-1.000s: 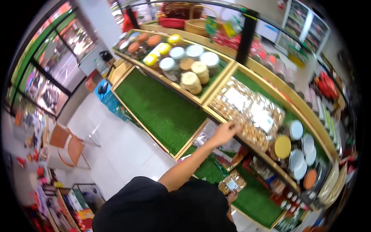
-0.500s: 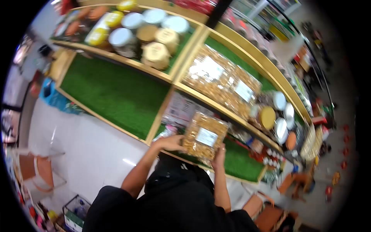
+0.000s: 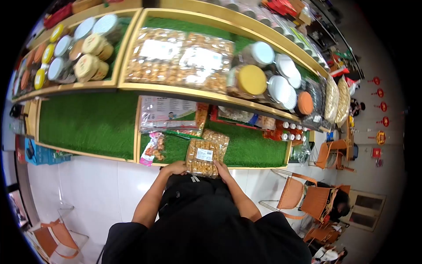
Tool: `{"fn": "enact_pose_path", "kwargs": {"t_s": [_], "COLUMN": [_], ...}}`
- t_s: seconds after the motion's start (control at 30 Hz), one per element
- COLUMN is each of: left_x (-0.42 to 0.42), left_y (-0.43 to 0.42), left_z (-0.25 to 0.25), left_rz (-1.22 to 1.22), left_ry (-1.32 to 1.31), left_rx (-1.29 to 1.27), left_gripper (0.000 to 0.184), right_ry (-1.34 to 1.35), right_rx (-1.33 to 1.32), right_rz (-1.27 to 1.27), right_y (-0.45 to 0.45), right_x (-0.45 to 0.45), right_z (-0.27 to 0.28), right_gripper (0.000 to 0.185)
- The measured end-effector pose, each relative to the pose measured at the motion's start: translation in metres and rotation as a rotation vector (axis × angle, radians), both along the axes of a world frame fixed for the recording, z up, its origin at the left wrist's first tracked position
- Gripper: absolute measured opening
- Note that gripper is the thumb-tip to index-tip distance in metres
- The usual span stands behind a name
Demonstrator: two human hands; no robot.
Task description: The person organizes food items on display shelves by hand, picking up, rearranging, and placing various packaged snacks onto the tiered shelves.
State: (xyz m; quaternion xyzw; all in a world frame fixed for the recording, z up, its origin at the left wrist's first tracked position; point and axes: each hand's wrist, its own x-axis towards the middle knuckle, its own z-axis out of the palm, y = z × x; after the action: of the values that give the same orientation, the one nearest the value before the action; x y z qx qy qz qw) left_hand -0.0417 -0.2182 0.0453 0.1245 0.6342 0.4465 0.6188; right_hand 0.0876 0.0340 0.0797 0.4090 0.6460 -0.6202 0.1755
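A clear plastic pack of brown, knobbly snacks (image 3: 200, 169) with a white label is held upright at the front of the lower green shelf (image 3: 250, 152). My left hand (image 3: 176, 168) grips its lower left edge, and my right hand (image 3: 223, 170) grips the lower right edge. Behind it, partly covered, lies a similar snack pack (image 3: 218, 138). A small pink-and-white bag (image 3: 152, 148) lies to the left on the same shelf. Printed flat packages (image 3: 168, 114) rest farther back.
Above, a shelf carries large snack packs (image 3: 180, 57) and lidded jars (image 3: 251, 80). Bottles with red contents (image 3: 285, 132) stand at the lower shelf's right. Orange chairs (image 3: 292, 193) are at right, another chair (image 3: 55, 240) at lower left. People sit at far right.
The view has swung round, so the shelves look more level. My hands and the snack pack appear lower and further left, and the similar pack behind it now shows.
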Motion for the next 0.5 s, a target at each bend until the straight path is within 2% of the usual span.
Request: {"fn": "enact_pose_path", "kwargs": {"t_s": [0.13, 0.2, 0.23, 0.27, 0.3, 0.33, 0.37, 0.4, 0.43, 0.5], "left_x": [0.019, 0.033, 0.036, 0.037, 0.043, 0.054, 0.058, 0.063, 0.067, 0.078], "left_y": [0.072, 0.112, 0.132, 0.161, 0.177, 0.191, 0.209, 0.215, 0.227, 0.252], "left_z": [-0.012, -0.030, -0.040, 0.011, -0.018, -0.032, -0.015, -0.046, -0.037, -0.005], "left_rz": [-0.081, 0.043, -0.031, -0.046, -0.109, -0.057, -0.086, -0.055, -0.018, 0.056], "left_ry": [0.138, 0.286, 0.355, 0.304, 0.152, 0.193, 0.107, 0.050, -0.031, -0.135], "left_rx": [-0.053, -0.065, -0.111, -0.132, -0.137, -0.239, -0.198, -0.242, -0.302, -0.308], "left_gripper": [0.042, 0.048, 0.055, 0.057, 0.051, 0.041, 0.041, 0.045, 0.047, 0.059], "right_ry": [0.130, 0.189, 0.212, 0.139, 0.182, 0.243, 0.209, 0.189, 0.128, 0.058], "right_rx": [-0.074, 0.032, 0.029, 0.049, 0.272, 0.193, 0.261, 0.314, 0.318, 0.330], "right_rz": [-0.148, -0.149, -0.166, -0.216, -0.184, -0.218, -0.194, -0.196, -0.183, -0.171], "right_y": [0.059, 0.091, 0.108, 0.128, 0.148, 0.160, 0.172, 0.180, 0.189, 0.210], "right_x": [0.026, 0.036, 0.040, 0.047, 0.063, 0.067, 0.070, 0.071, 0.073, 0.073], "right_z": [-0.019, -0.026, -0.022, -0.045, -0.132, -0.121, -0.124, -0.095, -0.114, -0.088], "right_gripper": [0.057, 0.054, 0.051, 0.050, 0.051, 0.051, 0.051, 0.050, 0.051, 0.059]}}
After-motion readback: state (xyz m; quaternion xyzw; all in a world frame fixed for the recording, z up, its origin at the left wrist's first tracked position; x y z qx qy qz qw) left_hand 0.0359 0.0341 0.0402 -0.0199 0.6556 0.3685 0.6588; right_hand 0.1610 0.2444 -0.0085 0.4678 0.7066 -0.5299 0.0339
